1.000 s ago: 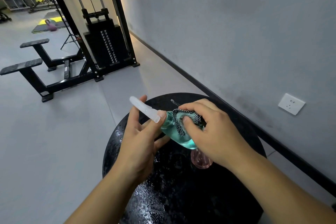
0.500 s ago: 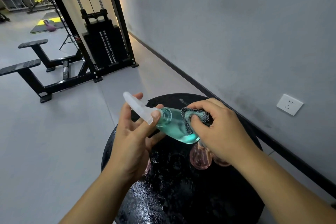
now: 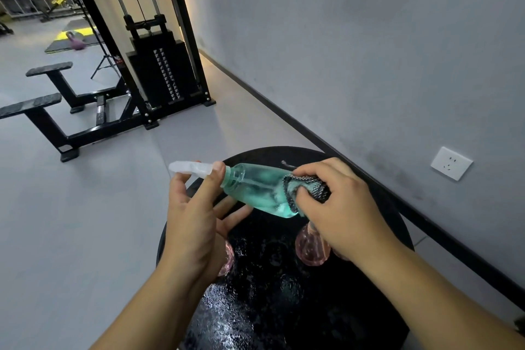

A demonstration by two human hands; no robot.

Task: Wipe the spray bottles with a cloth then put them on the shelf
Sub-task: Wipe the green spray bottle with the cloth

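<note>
Head view shows a green spray bottle (image 3: 257, 189) held sideways in the air, above a round black surface (image 3: 284, 293). Its clear cap (image 3: 191, 168) points left. The left hand (image 3: 193, 224) pinches the bottle near the cap with its thumb and first finger, while the other fingers (image 3: 234, 214) stretch out under it. The right hand (image 3: 338, 207) has its fingers curled round a dark dotted cloth (image 3: 308, 187) and presses it on the fat end of the bottle. Two pink bottles stand on the wet, shiny surface below: one (image 3: 311, 244) just under the right hand, and one (image 3: 227, 260) partly hidden behind the left hand. A black gym machine (image 3: 159, 71) stands on the grey floor (image 3: 71, 221) far behind. A white wall socket (image 3: 451, 163) sits on the grey wall (image 3: 355, 37) to the right.
</note>
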